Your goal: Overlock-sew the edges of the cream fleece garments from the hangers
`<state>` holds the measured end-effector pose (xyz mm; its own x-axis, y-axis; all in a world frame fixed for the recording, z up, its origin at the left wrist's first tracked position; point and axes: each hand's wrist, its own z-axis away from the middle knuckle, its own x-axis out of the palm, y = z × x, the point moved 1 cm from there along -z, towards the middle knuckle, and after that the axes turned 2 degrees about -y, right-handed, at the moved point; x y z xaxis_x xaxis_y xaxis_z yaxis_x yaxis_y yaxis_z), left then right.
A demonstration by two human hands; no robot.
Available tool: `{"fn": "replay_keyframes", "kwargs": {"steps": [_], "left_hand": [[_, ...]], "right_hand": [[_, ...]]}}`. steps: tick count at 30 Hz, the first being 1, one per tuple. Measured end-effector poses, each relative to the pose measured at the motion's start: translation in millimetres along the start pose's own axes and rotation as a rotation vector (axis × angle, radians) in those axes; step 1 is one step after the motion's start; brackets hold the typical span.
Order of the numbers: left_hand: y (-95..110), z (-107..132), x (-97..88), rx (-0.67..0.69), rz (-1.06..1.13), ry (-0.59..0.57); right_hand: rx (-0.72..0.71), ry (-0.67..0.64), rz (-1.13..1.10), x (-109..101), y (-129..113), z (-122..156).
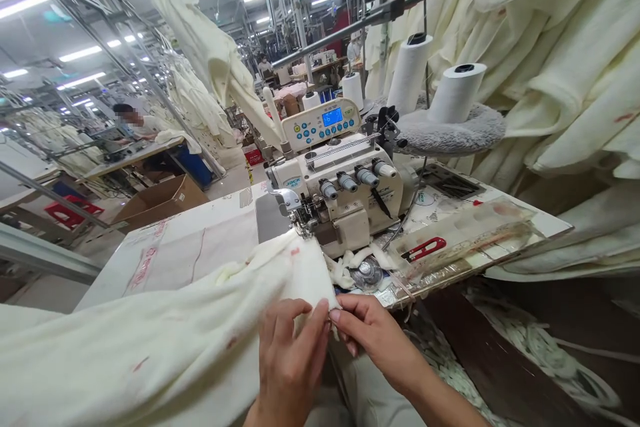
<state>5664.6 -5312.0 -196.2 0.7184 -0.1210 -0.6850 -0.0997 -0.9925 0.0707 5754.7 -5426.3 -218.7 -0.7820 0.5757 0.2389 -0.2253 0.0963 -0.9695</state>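
Note:
A large cream fabric piece (200, 320) with small red marks spreads over the left of the table and down toward my lap. Its far edge lies by the needle area of the overlock sewing machine (345, 193). My left hand (293, 347) pinches the fabric's near edge between thumb and fingers. Right beside it, my right hand (367, 327) grips the same edge at the corner, thumb on top. The two hands' fingertips nearly meet, and the fold between them is partly hidden.
Red thread snips (425, 249) lie in a clear plastic tray (465, 237) on the right of the table. White thread cones (457, 93) stand behind the machine. Cream garments (565, 60) hang at right. A cardboard box (160, 200) sits at left, and a person (143, 123) works beyond it.

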Motion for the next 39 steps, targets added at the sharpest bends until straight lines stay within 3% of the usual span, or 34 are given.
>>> {"fn": "replay_keyframes", "kwargs": {"steps": [3,5,9,11,13,17,20,23,32,39], "left_hand": [[1,-7,-5.1,0.075,-0.079,0.071],[1,-13,-8.1,0.099,-0.085,0.103],[7,-16,-9.2,0.061,-0.031,0.143],[8,-18,-9.0,0.057,0.022,0.124],[1,-26,-8.4,-0.003,0.092,0.033],[-41,-58,2.6,-0.326,0.093,-0.181],[-74,-81,20.6,-0.432,0.019,-0.307],[-89,-91,35.1,-0.456,0.047,-0.382],[-125,-100,54.4,-0.425,0.041,-0.362],[-148,-120,66.9,-0.440,0.032,-0.364]], "right_hand": [[-0.011,-0.051,0.042,-3,1,3],[-0.130,0.015,0.255,-9,-1,4],[-0.687,0.331,0.858,-20,-10,3],[-0.910,0.348,1.004,-21,-13,1],[-0.995,0.346,1.047,-20,-13,-2],[-0.991,0.346,1.036,-20,-6,-4],[-1.013,0.367,1.022,-22,-1,-5],[-1.005,0.379,1.009,-24,-1,-10],[-1.019,0.405,0.978,-26,-15,-36],[-0.984,0.456,1.111,-33,-26,-65]]}}
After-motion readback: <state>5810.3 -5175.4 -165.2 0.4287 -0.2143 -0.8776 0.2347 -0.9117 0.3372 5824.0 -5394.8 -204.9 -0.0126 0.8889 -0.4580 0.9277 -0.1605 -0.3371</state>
